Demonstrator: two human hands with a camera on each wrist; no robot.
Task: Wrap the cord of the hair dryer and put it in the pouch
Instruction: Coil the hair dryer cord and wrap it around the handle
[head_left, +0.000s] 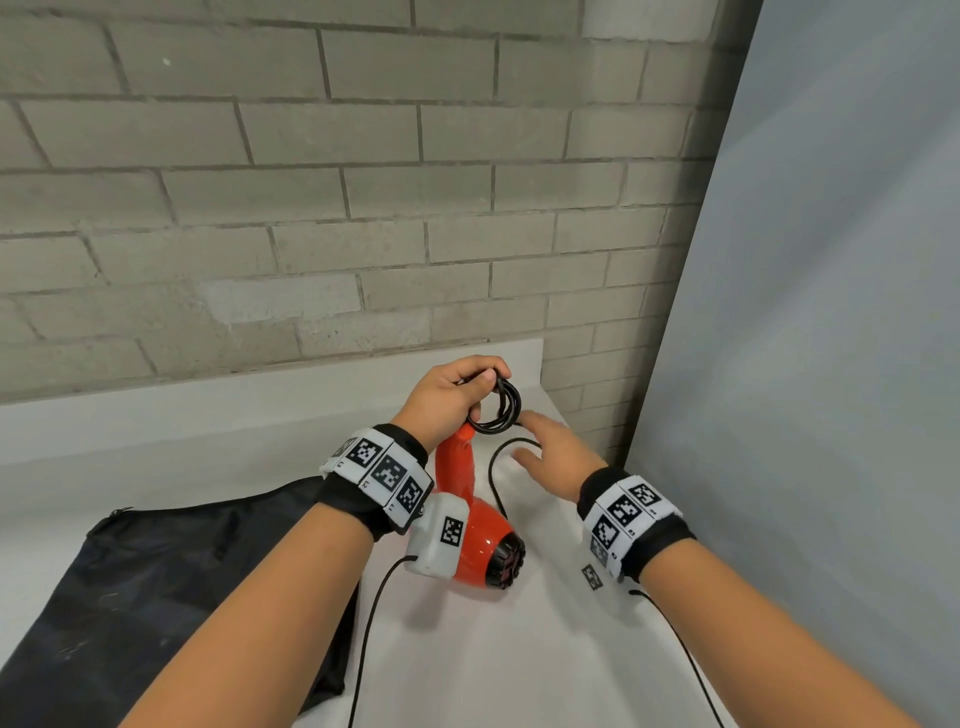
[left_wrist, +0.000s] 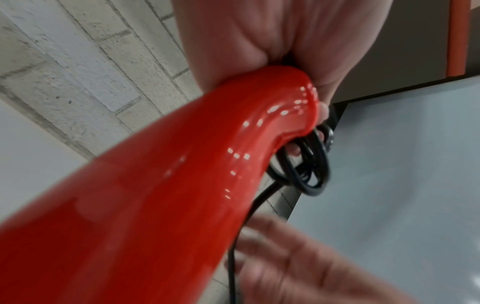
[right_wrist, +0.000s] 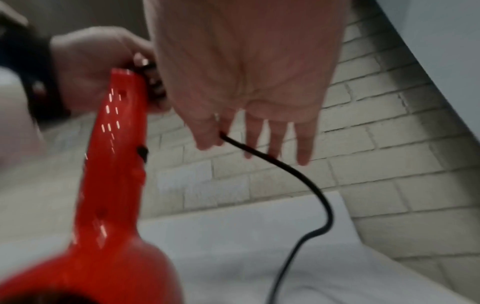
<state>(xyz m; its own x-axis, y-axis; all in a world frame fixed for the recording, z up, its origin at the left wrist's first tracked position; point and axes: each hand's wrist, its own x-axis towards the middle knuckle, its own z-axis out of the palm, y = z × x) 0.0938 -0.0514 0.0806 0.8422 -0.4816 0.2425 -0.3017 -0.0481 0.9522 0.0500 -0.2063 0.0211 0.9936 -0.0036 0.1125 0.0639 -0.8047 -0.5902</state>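
Glossy red hair dryer; L hand clutches coiled black cord; R hand pinches cord.

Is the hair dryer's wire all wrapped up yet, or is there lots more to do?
Partly. A few loops of the cord are already bunched in the left hand at the end of the red hair dryer handle. The right hand is drawing in the loose length that trails across the table. Left to do: finish coiling, then put the dryer in the black pouch beside it.
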